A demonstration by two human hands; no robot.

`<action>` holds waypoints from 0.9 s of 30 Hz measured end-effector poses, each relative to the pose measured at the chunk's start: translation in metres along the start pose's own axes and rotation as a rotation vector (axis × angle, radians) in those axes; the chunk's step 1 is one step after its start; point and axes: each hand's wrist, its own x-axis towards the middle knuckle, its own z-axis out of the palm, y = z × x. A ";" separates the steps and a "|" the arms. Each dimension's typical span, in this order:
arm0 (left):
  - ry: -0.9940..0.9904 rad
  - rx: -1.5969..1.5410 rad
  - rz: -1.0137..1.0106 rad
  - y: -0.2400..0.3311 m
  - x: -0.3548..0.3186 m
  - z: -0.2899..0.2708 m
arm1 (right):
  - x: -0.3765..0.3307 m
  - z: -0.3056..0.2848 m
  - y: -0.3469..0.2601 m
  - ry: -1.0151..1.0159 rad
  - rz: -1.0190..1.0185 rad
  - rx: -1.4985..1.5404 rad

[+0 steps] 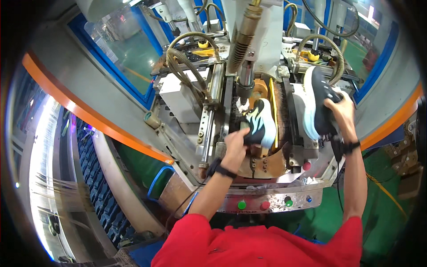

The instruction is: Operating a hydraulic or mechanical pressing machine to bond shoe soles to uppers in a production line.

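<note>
My left hand (236, 144) is closed on a black shoe (262, 124) with a pale blue and white sole and light streaks on its upper. That shoe is tilted over the middle station of a press machine (278, 169), beneath a metal plunger (246, 78); I cannot tell whether it touches the bed. On the right, my right hand (342, 111) grips a second shoe (316, 102), black with a thick white and light blue sole. This one is held up toe-away, to the right of the station, its sole facing left. The fingers behind each shoe are partly hidden.
A panel with green, red and blue buttons (265, 205) runs along the machine's front. Hoses (189, 66) and a steel cylinder (209, 138) flank the station. An orange curved rail (98, 120) and a conveyor (104, 182) stand at left; cartons (402, 155) are stacked far right.
</note>
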 end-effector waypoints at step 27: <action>0.886 -0.101 0.506 0.000 -0.358 -0.187 | -0.013 0.298 0.033 -0.290 -0.198 -0.562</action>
